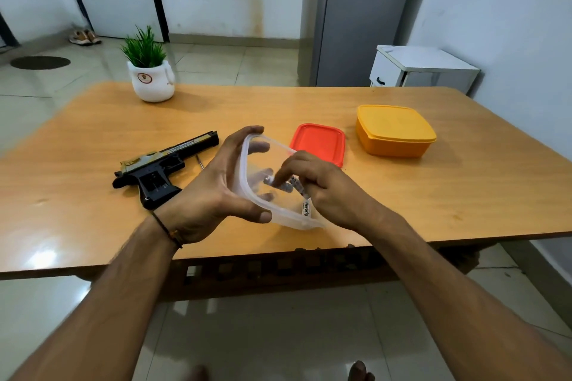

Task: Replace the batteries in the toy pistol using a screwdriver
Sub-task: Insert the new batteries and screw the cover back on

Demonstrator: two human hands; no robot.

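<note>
Clear container: tilted above the table, gripped by the left hand.
Batteries: inside it, pinched by the right hand.
Toy pistol: flat on the table, left; screwdriver just beside it.
Red lid, yellow box: right.

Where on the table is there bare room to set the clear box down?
Bare wood: the near left corner in front of the pistol; the far strip between pot and yellow box; the near right corner in front of that box. Crowded: the middle, with pistol, screwdriver, left hand, right hand, clear box and red lid close together.
</note>
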